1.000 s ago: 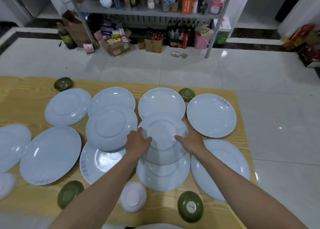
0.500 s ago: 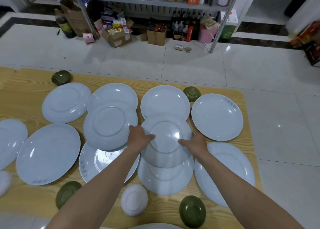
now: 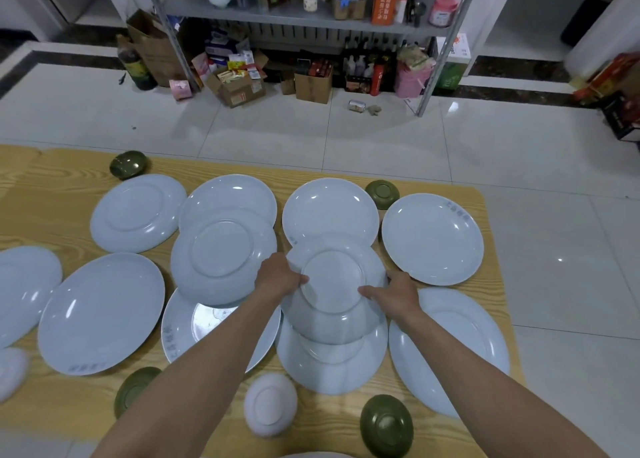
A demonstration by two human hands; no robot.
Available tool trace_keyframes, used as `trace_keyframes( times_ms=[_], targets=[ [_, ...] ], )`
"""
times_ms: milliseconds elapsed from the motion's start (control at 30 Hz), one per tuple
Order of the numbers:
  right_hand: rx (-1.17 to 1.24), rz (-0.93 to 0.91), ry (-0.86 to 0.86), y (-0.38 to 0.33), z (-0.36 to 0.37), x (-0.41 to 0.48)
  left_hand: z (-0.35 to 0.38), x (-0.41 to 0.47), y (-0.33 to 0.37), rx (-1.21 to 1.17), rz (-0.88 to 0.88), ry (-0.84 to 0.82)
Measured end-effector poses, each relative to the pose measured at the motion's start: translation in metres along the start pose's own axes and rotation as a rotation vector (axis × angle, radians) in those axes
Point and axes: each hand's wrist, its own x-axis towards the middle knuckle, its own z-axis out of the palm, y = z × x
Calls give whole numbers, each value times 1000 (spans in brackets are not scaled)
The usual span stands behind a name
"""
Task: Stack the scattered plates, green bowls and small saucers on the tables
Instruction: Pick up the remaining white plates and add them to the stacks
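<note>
Both hands hold one upside-down pale blue plate (image 3: 334, 277) in the middle of the wooden table (image 3: 52, 180). My left hand (image 3: 278, 277) grips its left rim and my right hand (image 3: 396, 293) its right rim. The held plate overlaps another plate (image 3: 329, 364) nearer me and a face-up plate (image 3: 329, 208) behind. Several more plates lie scattered around, such as a face-up one (image 3: 433, 237) at the right and an upside-down one (image 3: 221, 253) at the left. Green bowls (image 3: 386, 424) sit upside down near the front edge, beside a small white saucer (image 3: 270, 404).
More green bowls stand at the back of the table: one (image 3: 127, 163) far left, one (image 3: 382, 193) far right. A large oval plate (image 3: 450, 346) reaches the table's right edge. Beyond the table lie a tiled floor (image 3: 381, 138) and a cluttered metal shelf (image 3: 304, 17) with boxes.
Both hands keep their hold on the plate, now a little farther from me over the plates. The camera view shifted slightly.
</note>
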Motion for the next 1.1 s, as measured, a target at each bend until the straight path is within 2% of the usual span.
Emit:
trace_keyframes(
  times_ms=[167, 367, 467, 600, 733, 900, 1100],
  targets=[
    [34, -39, 74, -8, -14, -5, -6, -9, 4, -73, 45, 25],
    [219, -42, 174, -26, -34, -10, -26, -28, 31, -182, 132, 125],
    [227, -69, 225, -38, -42, -16, -33, -40, 44, -351, 191, 141],
    [231, -213, 237, -52, -57, -32, -41, -51, 60, -413, 261, 199],
    [249, -335, 231, -65, -74, -47, -49, -71, 79, -666, 322, 249],
    [236, -537, 308, -70, -86, -62, -57, -85, 94, -1024, 299, 125],
    [252, -634, 376, -60, -88, -74, -60, -95, 93, -1154, 229, 5]
  ],
)
